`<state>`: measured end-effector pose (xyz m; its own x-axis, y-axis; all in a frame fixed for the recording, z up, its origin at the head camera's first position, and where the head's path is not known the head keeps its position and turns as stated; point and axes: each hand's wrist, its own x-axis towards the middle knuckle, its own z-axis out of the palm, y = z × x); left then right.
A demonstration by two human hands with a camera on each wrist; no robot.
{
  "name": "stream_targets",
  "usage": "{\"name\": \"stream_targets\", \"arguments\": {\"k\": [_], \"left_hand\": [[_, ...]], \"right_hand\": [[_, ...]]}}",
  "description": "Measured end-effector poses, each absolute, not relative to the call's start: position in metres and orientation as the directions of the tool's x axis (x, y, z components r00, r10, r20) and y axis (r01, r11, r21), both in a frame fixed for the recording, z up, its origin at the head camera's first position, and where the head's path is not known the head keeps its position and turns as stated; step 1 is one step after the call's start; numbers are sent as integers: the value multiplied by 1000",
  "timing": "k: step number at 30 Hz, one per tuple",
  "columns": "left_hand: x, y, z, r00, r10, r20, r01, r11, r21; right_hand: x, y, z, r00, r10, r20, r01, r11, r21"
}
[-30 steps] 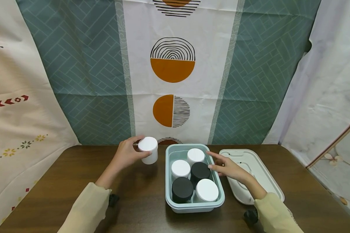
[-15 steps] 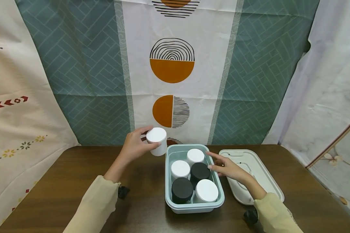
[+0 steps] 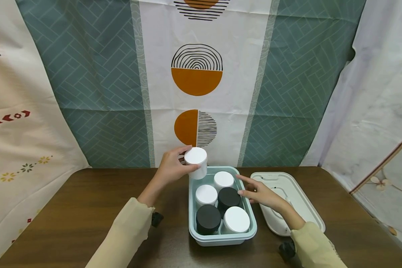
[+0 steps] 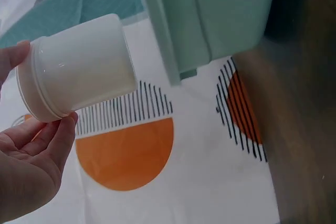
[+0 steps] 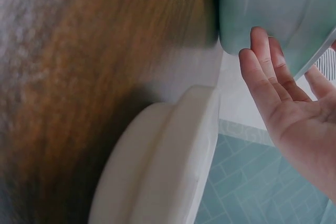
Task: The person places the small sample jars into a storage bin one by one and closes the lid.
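My left hand (image 3: 172, 166) grips a white lidded jar (image 3: 196, 163) between thumb and fingers, raised over the far left corner of a pale green plastic bin (image 3: 221, 240). The left wrist view shows the jar's smooth translucent body (image 4: 86, 66) pointing toward the bin wall (image 4: 231, 14), fingertips around its lid end. Inside the bin stand several upright jars, some with white lids (image 3: 236, 219), two with black lids (image 3: 208, 219). My right hand (image 3: 262, 195) rests at the bin's right rim, index finger and thumb reaching over it, the other fingers straight along the outer wall (image 5: 262, 3).
To the right of the bin a white plastic lid (image 3: 305, 203) lies on the dark wooden table (image 3: 70, 219). A patterned cloth (image 3: 201, 96) hangs along the table's back edge, with pale cloths on both sides.
My left hand has lifted the white jar off the table's left side and carried it right, over the bin's far left corner. The right hand stays at the rim.
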<state>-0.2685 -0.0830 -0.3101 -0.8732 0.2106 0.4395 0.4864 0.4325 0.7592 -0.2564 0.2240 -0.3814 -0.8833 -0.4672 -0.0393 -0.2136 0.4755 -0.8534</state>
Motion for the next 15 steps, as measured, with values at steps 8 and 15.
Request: {"name": "stream_targets", "arguments": {"k": [8,15], "left_hand": [[-275,-71,-325,-884,218,414,467,438,768],[-279,-64,-342,-908,219,357,419,476,774]], "right_hand": [[-256,224,-382,-886,-463,-40,-207,471,-857],[-256,224,-382,-887,-460,-42,-206,477,-854]]}}
